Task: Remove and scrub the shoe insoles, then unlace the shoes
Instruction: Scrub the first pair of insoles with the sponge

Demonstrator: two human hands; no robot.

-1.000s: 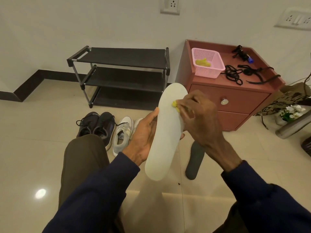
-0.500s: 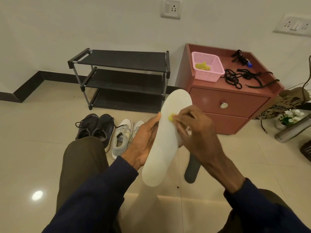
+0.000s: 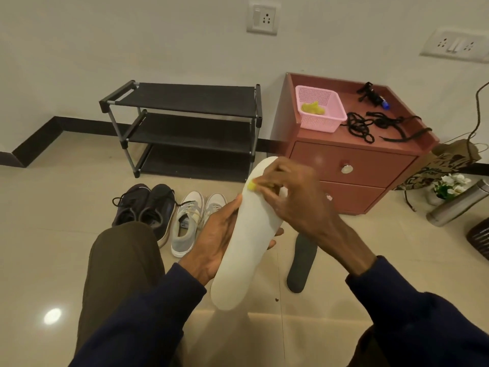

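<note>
A seated person looks down at a white insole [image 3: 246,245] held at the centre of the view, heel low toward 6 o'clock, toe raised toward 12. The left hand [image 3: 217,234] cups it from behind at mid-length, thumb on the near edge and fingers curled round the far edge. The right hand [image 3: 293,197], fingers bunched, pinches a small yellow scrubbing pad [image 3: 250,185] against the toe end. The insole looks light, thin and bendy, so it will likely flex under rubbing; holding it close behind the patch being scrubbed should keep it steady. At 4 o'clock a dark insole [image 3: 301,263] lies flat on the tiled floor. At 9 to 10 o'clock a black pair of shoes [image 3: 148,205] and a white pair of sneakers [image 3: 193,218] stand side by side, the white ones laced. At 1 o'clock a red-brown bedside cabinet [image 3: 352,165] carries a pink basket [image 3: 321,123] and loose black laces [image 3: 360,127].
</note>
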